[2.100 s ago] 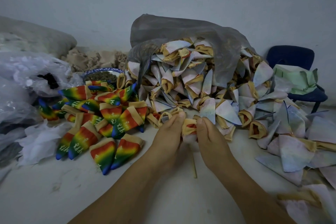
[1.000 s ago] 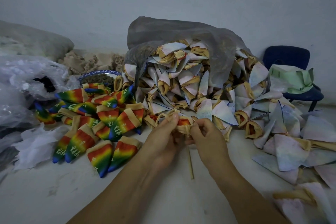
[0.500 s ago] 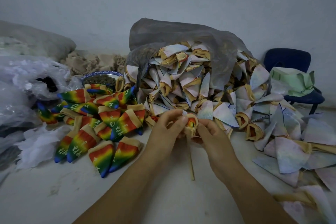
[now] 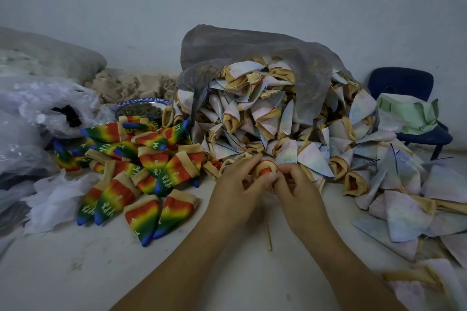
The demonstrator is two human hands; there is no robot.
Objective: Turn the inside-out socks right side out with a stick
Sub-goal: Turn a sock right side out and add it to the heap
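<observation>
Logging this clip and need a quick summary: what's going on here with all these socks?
A person's left hand and right hand both pinch one sock, its tan cuff rolled with red showing, seemingly partway through turning. A thin stick runs down from between the hands; its top is hidden. Turned rainbow socks lie piled to the left; pale inside-out socks spill from a grey bag behind.

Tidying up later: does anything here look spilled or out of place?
Yes: the pale inside-out socks spill out of the grey bag, spreading rightward toward the blue chair in a loose heap.
</observation>
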